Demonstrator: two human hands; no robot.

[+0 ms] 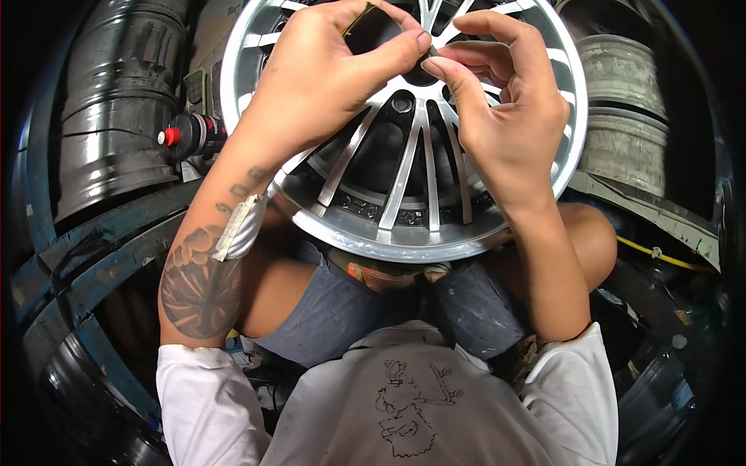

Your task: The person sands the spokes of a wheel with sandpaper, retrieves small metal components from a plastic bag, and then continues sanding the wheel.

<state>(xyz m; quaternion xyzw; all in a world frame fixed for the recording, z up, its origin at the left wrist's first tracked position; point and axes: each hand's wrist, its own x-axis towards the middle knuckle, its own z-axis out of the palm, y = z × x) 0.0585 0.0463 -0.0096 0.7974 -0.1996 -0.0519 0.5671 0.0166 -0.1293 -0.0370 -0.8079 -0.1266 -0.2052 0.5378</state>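
Observation:
A silver and black multi-spoke wheel rim [388, 245] lies in front of my lap, its face up. Over its hub, my left hand [342, 74] pinches a small dark strip [359, 13] between thumb and fingers, with part of the strip arching above the thumb. My right hand [505, 93] meets it there, thumb and index finger pinched at the small dark piece between both thumbs; its other fingers are curled. What lies beneath the fingertips is mostly hidden.
Stacked rims [116, 101] stand on a blue metal rack at the left, with more rims [625, 147] at the right. A dark bottle with a red cap [190, 136] lies beside the wheel. A yellow hose [660, 255] runs at the right.

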